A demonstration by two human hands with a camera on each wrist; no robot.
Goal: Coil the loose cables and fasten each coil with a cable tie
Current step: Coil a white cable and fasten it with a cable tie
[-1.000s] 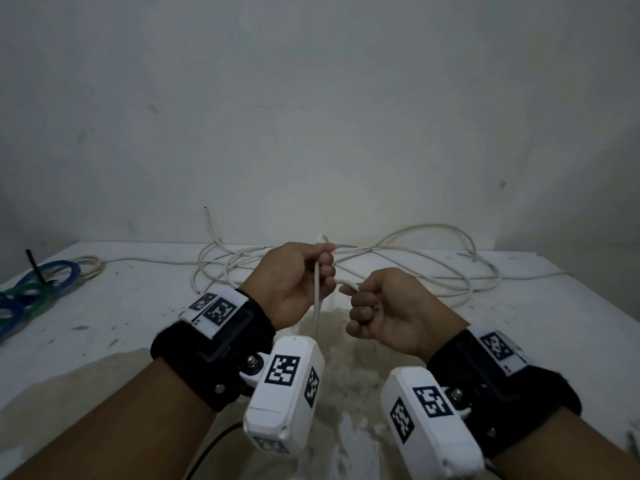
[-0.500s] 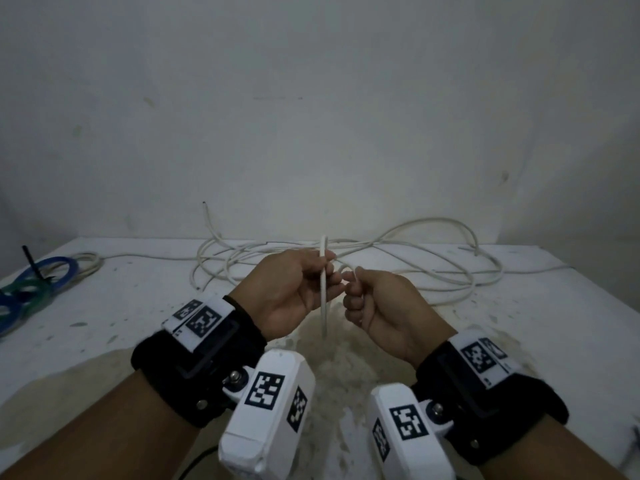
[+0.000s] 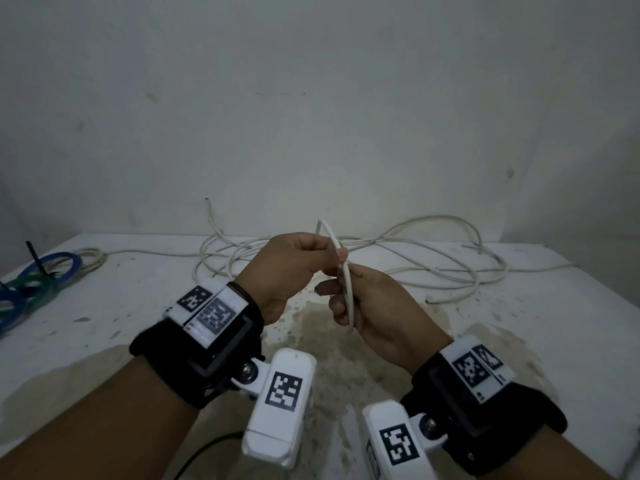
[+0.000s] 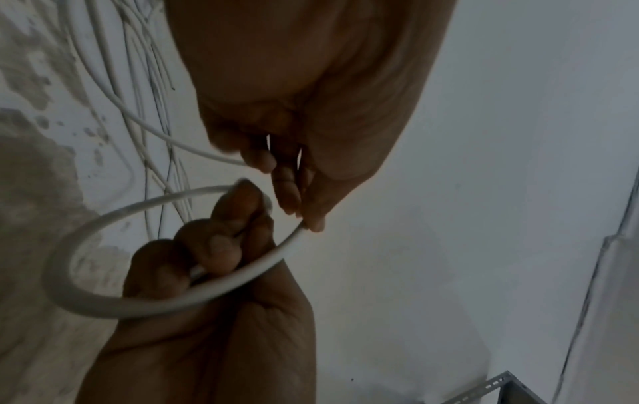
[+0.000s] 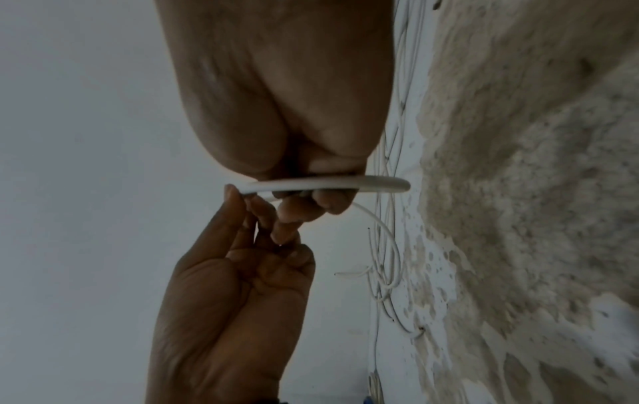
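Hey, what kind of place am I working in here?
Probably a bare workroom or utility space, not a home: a paint-spattered, stained white table against a plain scuffed wall, loose white cable sprawled on it, and a slotted metal shelf bracket in the left wrist view.

A loose white cable sprawls at the table's rear; blue and green tied coils lie far left.
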